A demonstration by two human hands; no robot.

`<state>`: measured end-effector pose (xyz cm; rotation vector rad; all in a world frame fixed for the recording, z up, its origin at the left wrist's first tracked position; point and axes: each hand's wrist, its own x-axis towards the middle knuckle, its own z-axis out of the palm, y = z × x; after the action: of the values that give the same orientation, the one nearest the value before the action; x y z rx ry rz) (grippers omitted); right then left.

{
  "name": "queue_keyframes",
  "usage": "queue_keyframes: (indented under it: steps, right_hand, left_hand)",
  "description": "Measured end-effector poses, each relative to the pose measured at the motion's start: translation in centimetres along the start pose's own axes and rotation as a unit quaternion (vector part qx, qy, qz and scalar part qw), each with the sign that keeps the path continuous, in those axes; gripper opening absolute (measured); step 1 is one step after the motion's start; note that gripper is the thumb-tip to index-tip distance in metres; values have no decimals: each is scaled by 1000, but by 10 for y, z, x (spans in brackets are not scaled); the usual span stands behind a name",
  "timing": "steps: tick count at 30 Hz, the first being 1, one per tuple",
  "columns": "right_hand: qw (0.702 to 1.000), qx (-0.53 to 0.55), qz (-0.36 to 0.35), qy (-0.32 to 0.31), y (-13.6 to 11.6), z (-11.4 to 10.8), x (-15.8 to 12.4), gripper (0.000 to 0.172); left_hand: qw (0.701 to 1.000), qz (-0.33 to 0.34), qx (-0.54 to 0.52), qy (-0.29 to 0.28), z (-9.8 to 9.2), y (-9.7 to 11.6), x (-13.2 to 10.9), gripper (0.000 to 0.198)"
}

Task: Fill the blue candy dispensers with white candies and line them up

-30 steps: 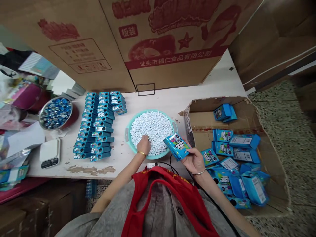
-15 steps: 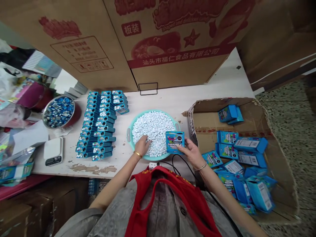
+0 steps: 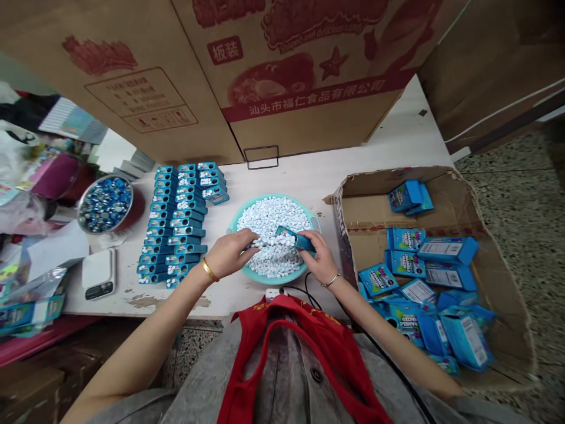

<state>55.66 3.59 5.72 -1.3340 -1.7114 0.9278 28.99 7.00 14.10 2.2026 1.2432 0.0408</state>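
I see the right hand (image 3: 320,259) has tipped the small blue candy box (image 3: 295,238) from upright, front facing me, to lying nearly flat over the teal basin (image 3: 230,227), its open mouth turned toward the left hand (image 3: 230,253). That left hand has come up out of the white candy pellets (image 3: 273,221) and now sits at the box mouth, fingers pinched narrow around what looks like a few pellets. My reading is that filling has begun: the box is gripped firmly in the right hand, held above the pellets and not resting on them.

Writing: the box front is turned away now, so I can't read it. The loose boxes in the open carton (image 3: 494,277) at the right show lettering too small to make out. The big cardboard case (image 3: 309,70) behind carries red Chinese print, "板装" and "汕头市福仁食品有限公司". 3 columns of filled boxes (image 3: 179,221) stand left of the basin, with a metal bowl (image 3: 106,203) and a pocket scale (image 3: 97,274) beyond.
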Motion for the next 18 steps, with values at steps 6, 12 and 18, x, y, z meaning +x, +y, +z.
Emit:
queue_keyframes:
  steps: [6,12,18]
  right_hand:
    - [999,-21,-33,-12,-1,8,-1,42]
    - [999,-16,-31,-19,-1,11,-1,41]
    - [999,-8,-26,-31,2,10,0,41]
  left_hand:
    - [988,-56,131,-64,-32,43,14,20]
    - [988,-59,132,-63,-43,59,16,14]
    - [989,-49,128,-55,-41,45,8,14]
